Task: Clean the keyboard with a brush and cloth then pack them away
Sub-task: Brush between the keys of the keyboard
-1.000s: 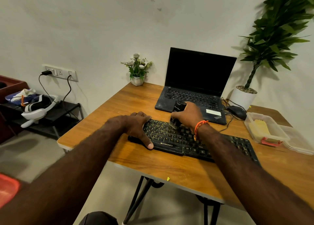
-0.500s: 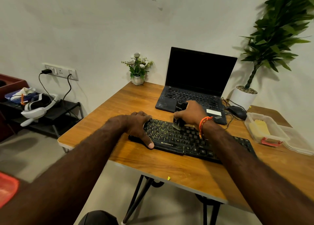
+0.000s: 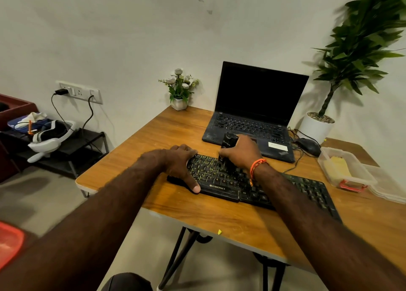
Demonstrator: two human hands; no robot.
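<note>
A black keyboard (image 3: pixel 222 182) with yellow-lit keys lies across the wooden table (image 3: pixel 219 220). My left hand (image 3: pixel 182 163) grips its left end, fingers over the far edge and thumb on the near edge. My right hand (image 3: pixel 241 151) holds a black brush (image 3: pixel 227 142) upright, its bristle end down on the keys in the keyboard's upper middle. The bristles are mostly hidden by my fingers. A yellow cloth (image 3: pixel 337 166) lies inside an open clear plastic box (image 3: pixel 351 179) at the right of the table.
An open black laptop (image 3: pixel 254 115) stands behind the keyboard, with a mouse (image 3: pixel 307 145) and cables to its right. A small flower pot (image 3: pixel 180 102) and a big potted plant (image 3: pixel 316 126) stand at the back. The box's lid (image 3: pixel 388 189) lies at the right edge.
My right hand has slid the brush slightly to the right and away along the keys. My left hand has kept its hold on the keyboard's left end.
</note>
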